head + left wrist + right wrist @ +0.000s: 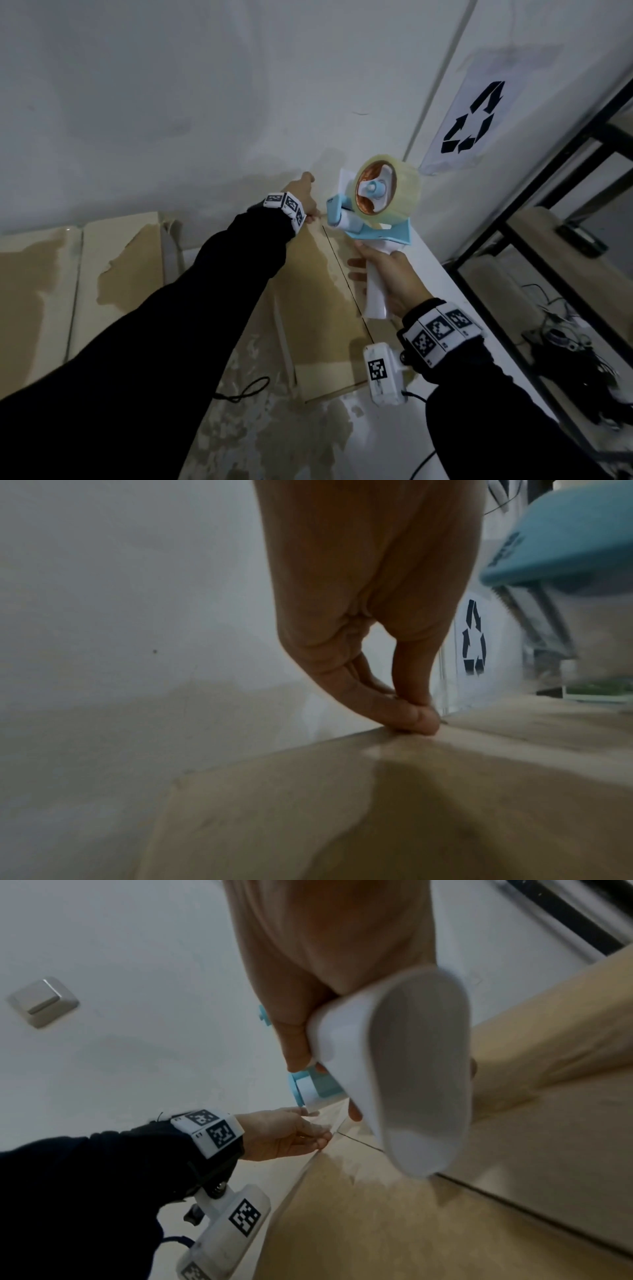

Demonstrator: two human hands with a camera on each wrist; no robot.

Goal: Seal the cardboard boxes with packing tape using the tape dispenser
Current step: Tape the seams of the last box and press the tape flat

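Mid-frame, the right hand (394,279) was clenched round the white handle of the dispenser (373,209), light and rigid and best held there, while the left hand (303,198) pinched the thin, sticky tape (406,192) end at the far edge of the box (318,298).

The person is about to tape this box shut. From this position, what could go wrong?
1. The left hand seems to pinch the clear tape end at the far edge of the box. A weak hold could let it slip when the right hand pulls the tape dispenser.
2. The dispenser is lifted off the box, so the strip may drift away from the seam.
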